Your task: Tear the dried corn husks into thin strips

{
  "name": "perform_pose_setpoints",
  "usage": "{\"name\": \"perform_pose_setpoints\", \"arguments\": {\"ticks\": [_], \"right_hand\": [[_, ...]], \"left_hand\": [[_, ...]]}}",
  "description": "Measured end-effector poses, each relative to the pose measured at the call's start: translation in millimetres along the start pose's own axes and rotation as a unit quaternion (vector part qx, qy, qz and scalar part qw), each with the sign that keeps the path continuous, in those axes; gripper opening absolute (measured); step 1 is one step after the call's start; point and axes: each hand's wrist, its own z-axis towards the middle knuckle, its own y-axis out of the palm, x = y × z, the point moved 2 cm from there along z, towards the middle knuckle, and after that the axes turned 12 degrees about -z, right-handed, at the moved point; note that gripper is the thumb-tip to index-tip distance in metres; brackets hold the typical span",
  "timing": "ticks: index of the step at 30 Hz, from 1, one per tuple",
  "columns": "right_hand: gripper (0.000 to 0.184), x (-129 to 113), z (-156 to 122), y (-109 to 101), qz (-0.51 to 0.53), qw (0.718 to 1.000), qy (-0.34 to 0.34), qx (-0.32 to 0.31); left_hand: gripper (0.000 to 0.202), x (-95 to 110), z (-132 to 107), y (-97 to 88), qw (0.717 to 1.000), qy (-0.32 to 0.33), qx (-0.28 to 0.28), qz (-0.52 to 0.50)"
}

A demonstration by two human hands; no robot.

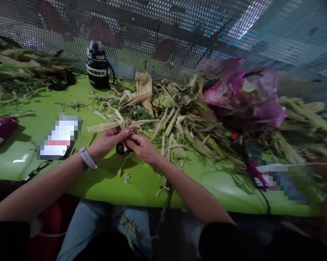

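Observation:
My left hand pinches a pale dried corn husk strip that sticks out flat to both sides above the green table. My right hand meets it from the right, fingers closed on the same husk at its middle. A small dark ring-like object lies on the table just under the hands; what it is I cannot make out. A light watch sits on my left wrist.
A heap of dried husks fills the table behind the hands. A black jug stands at the back by the perforated metal screen. Pink plastic bags lie right. A blurred flat item lies left, a magenta device at far left.

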Motion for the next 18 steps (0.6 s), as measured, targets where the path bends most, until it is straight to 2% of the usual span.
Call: {"name": "perform_pose_setpoints", "arguments": {"ticks": [5,10,12,15,16,18], "right_hand": [[0.03,-1,-2,-6,-0.008,0.998,-0.01,-0.057],[0.033,-1,-1,-14,-0.023,0.994,-0.011,-0.11],[0.031,-3,-3,-15,-0.059,0.992,-0.014,-0.114],[0.028,-14,-10,-20,-0.111,0.99,-0.044,-0.078],[0.028,-19,-14,-24,-0.109,0.991,-0.056,-0.046],[0.033,-27,-20,-36,-0.061,0.994,-0.066,0.068]], "left_hand": [[0.032,6,5,-14.4,1.0,0.015,0.004,-0.002],[0.027,13,13,-24.1,0.992,0.011,0.02,-0.128],[0.028,16,13,-23.0,0.99,0.008,0.026,-0.141],[0.028,19,10,-19.7,0.996,0.009,0.042,-0.082],[0.028,18,9,-18.4,0.998,0.001,0.039,-0.046],[0.03,15,6,-15.3,0.999,-0.024,0.012,0.029]]}}
